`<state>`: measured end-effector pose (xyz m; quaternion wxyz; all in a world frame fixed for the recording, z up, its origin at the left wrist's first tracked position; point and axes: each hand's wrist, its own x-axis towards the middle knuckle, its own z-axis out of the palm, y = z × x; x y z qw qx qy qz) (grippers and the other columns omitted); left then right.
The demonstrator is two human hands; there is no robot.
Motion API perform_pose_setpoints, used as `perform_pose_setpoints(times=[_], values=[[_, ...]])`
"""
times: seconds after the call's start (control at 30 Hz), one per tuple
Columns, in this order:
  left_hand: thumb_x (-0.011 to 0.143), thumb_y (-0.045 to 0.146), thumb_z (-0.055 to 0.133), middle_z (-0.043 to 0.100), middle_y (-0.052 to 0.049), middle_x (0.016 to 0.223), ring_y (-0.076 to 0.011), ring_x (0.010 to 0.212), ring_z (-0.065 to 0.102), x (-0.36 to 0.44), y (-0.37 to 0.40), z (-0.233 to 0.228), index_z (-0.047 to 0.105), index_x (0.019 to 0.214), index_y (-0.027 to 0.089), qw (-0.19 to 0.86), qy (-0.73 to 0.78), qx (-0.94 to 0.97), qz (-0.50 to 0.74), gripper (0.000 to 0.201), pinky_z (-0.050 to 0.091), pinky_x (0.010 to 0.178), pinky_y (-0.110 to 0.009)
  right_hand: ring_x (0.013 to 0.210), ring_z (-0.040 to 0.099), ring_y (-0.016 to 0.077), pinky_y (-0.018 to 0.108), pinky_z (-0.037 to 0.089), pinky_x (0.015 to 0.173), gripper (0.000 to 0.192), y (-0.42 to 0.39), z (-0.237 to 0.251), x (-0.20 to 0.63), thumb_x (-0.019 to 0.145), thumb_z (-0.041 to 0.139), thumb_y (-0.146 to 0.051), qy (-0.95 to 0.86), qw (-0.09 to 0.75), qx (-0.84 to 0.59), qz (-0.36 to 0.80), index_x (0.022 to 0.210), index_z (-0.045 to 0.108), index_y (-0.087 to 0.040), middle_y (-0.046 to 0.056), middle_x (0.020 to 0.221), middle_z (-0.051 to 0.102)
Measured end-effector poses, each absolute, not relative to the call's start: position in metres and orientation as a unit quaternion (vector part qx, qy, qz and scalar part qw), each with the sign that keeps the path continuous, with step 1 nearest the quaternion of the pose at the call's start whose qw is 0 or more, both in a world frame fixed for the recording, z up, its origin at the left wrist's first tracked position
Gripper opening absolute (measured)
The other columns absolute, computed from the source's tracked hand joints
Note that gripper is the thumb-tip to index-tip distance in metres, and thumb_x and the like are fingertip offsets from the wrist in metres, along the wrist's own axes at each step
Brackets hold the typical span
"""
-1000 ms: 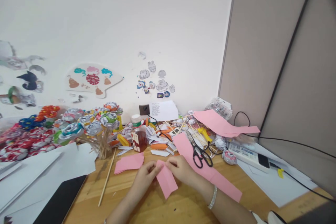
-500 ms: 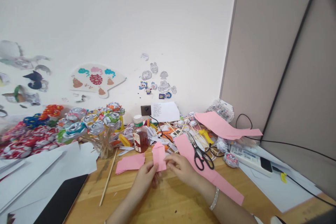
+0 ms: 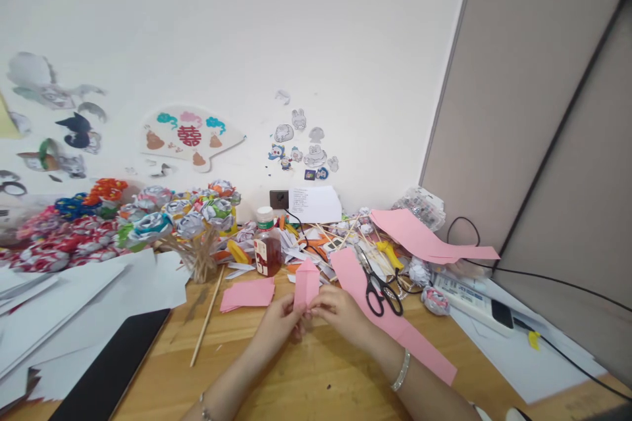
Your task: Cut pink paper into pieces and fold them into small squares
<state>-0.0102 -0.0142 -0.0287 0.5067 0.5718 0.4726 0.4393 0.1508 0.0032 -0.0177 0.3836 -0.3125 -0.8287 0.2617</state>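
I see the folded pink paper (image 3: pixel 306 284) standing upright above the worktop (image 3: pixel 316 375), its pointed top toward the wall, held at its lower end between both hands; my left hand (image 3: pixel 280 323) pinches it from the left with fingers closed on the bottom edge, and my right hand (image 3: pixel 336 310) meets it from the right, fingers likewise closed on the paper; the two hands touch each other just below the piece; a silver bracelet (image 3: pixel 401 371) sits on the right wrist.

Just left of the held piece lies a small stack of pink sheets (image 3: pixel 247 294), flat on the wood; to the right a long pink strip (image 3: pixel 395 325) runs diagonally toward the near edge, with black-handled scissors (image 3: pixel 379 288) lying across its upper part; behind the paper stands a small bottle (image 3: pixel 267 251) of amber liquid with a white cap; a wooden stick (image 3: pixel 207 325) lies slanted left of the stack, near a bunch of paper roses (image 3: pixel 187 223) on sticks; farther left, white sheets (image 3: pixel 89 296) and a dark tablet (image 3: pixel 111 368) cover the corner; at the right, more pink paper (image 3: pixel 429 240) drapes over clutter, near a white remote-like device (image 3: pixel 471 302) and a black cable (image 3: pixel 553 276); stickers (image 3: pixel 301 151) dot the wall.
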Motion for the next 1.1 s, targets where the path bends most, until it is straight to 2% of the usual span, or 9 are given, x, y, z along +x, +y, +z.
perform_pose_setpoints(times=[0.13, 0.27, 0.43, 0.73, 0.93, 1.1], values=[[0.062, 0.051, 0.058, 0.055, 0.005, 0.048, -0.0089, 0.038, 0.049, -0.009, -0.015, -0.028, 0.051, 0.065, 0.015, 0.524, 0.453, 0.569, 0.443, 0.037, 0.037, 0.04, -0.021, 0.071, 0.056, 0.0142, 0.024, 0.043, 0.065, 0.009, 0.003, -0.02, 0.146, 0.073, 0.059, -0.024, -0.756, 0.428, -0.335, 0.365, 0.076, 0.064, -0.017, 0.001, 0.074, 0.062], [0.063, 0.048, 0.059, 0.056, 0.003, 0.046, -0.0095, 0.039, 0.05, -0.009, -0.016, -0.024, 0.053, 0.065, 0.014, 0.537, 0.447, 0.567, 0.437, 0.034, 0.036, 0.041, -0.021, 0.068, 0.058, 0.0149, 0.025, 0.044, 0.063, 0.009, 0.003, -0.022, 0.144, 0.069, 0.06, -0.022, -0.695, 0.453, -0.35, 0.436, 0.075, 0.061, -0.015, 0.001, 0.072, 0.062], [0.058, 0.045, 0.065, 0.057, 0.003, 0.046, -0.01, 0.04, 0.05, -0.007, -0.018, -0.019, 0.054, 0.063, 0.013, 0.539, 0.447, 0.57, 0.43, 0.033, 0.037, 0.044, -0.022, 0.068, 0.056, 0.0145, 0.025, 0.042, 0.062, 0.008, 0.004, -0.023, 0.144, 0.066, 0.059, -0.016, -0.681, 0.466, -0.355, 0.44, 0.074, 0.058, -0.016, 0.001, 0.071, 0.058], [0.054, 0.041, 0.069, 0.057, 0.003, 0.047, -0.0089, 0.042, 0.05, -0.004, -0.02, -0.019, 0.054, 0.06, 0.013, 0.527, 0.449, 0.573, 0.439, 0.032, 0.037, 0.046, -0.02, 0.063, 0.051, 0.0114, 0.022, 0.038, 0.058, 0.022, 0.002, -0.028, 0.139, 0.061, 0.06, -0.011, -0.65, 0.501, -0.367, 0.439, 0.079, 0.05, -0.019, -0.005, 0.065, 0.049], [0.056, 0.04, 0.067, 0.058, 0.003, 0.047, -0.0087, 0.041, 0.049, -0.003, -0.021, -0.016, 0.055, 0.06, 0.013, 0.527, 0.459, 0.561, 0.444, 0.03, 0.037, 0.044, -0.02, 0.059, 0.056, 0.0122, 0.023, 0.042, 0.054, 0.035, 0.004, -0.029, 0.14, 0.062, 0.067, -0.025, -0.601, 0.509, -0.298, 0.539, 0.087, 0.042, -0.022, -0.004, 0.069, 0.056], [0.057, 0.038, 0.066, 0.059, 0.002, 0.048, -0.0093, 0.042, 0.05, -0.005, -0.021, -0.015, 0.059, 0.064, 0.012, 0.518, 0.454, 0.574, 0.442, 0.028, 0.038, 0.045, -0.02, 0.055, 0.057, 0.0118, 0.025, 0.044, 0.054, 0.034, 0.004, -0.021, 0.145, 0.059, 0.069, -0.038, -0.608, 0.428, -0.283, 0.606, 0.078, 0.054, -0.015, 0.0, 0.066, 0.06]])
